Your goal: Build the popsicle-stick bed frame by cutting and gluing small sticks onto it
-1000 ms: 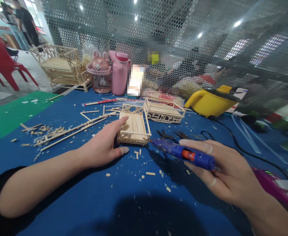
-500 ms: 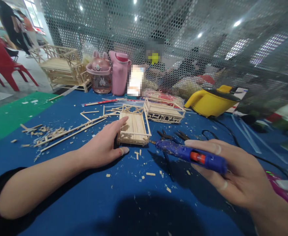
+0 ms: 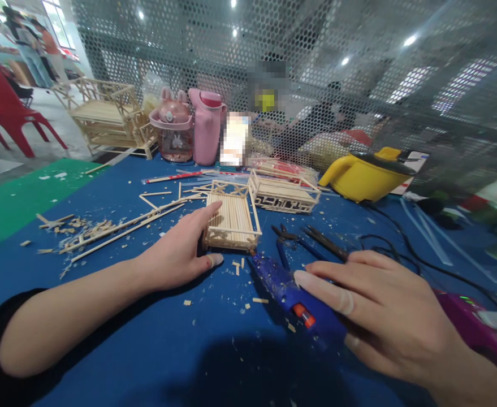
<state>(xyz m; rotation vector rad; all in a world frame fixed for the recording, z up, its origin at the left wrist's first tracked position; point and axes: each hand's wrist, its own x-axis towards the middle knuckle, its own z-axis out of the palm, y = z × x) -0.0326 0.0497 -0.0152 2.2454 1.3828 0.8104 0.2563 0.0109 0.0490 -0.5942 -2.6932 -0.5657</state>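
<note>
On the blue tabletop sits a small model made of wooden sticks [image 3: 231, 217], with a slatted floor and a low railing. My left hand [image 3: 180, 243] is closed on its left side, fingers over the edge and thumb in front. In my right hand [image 3: 384, 316] is a blue glue gun [image 3: 280, 282] with an orange-red part showing in its side. The gun points up and left, its nozzle at the model's front right corner; whether it touches cannot be seen. White tape wraps some fingertips and fingers. Pliers [image 3: 285, 233] lie behind the gun.
A second stick model [image 3: 285, 192] stands behind, near a yellow pot [image 3: 367, 175]. Loose sticks and scraps [image 3: 89, 230] lie left. A pink bottle [image 3: 208, 127] and a rabbit-eared jar [image 3: 174, 130] stand at the back. A black cable [image 3: 394, 229] runs at right.
My right hand has turned the glue gun and brought its nozzle left to the model's corner, uncovering more of the pliers. My left hand stays put. People in the background have shifted.
</note>
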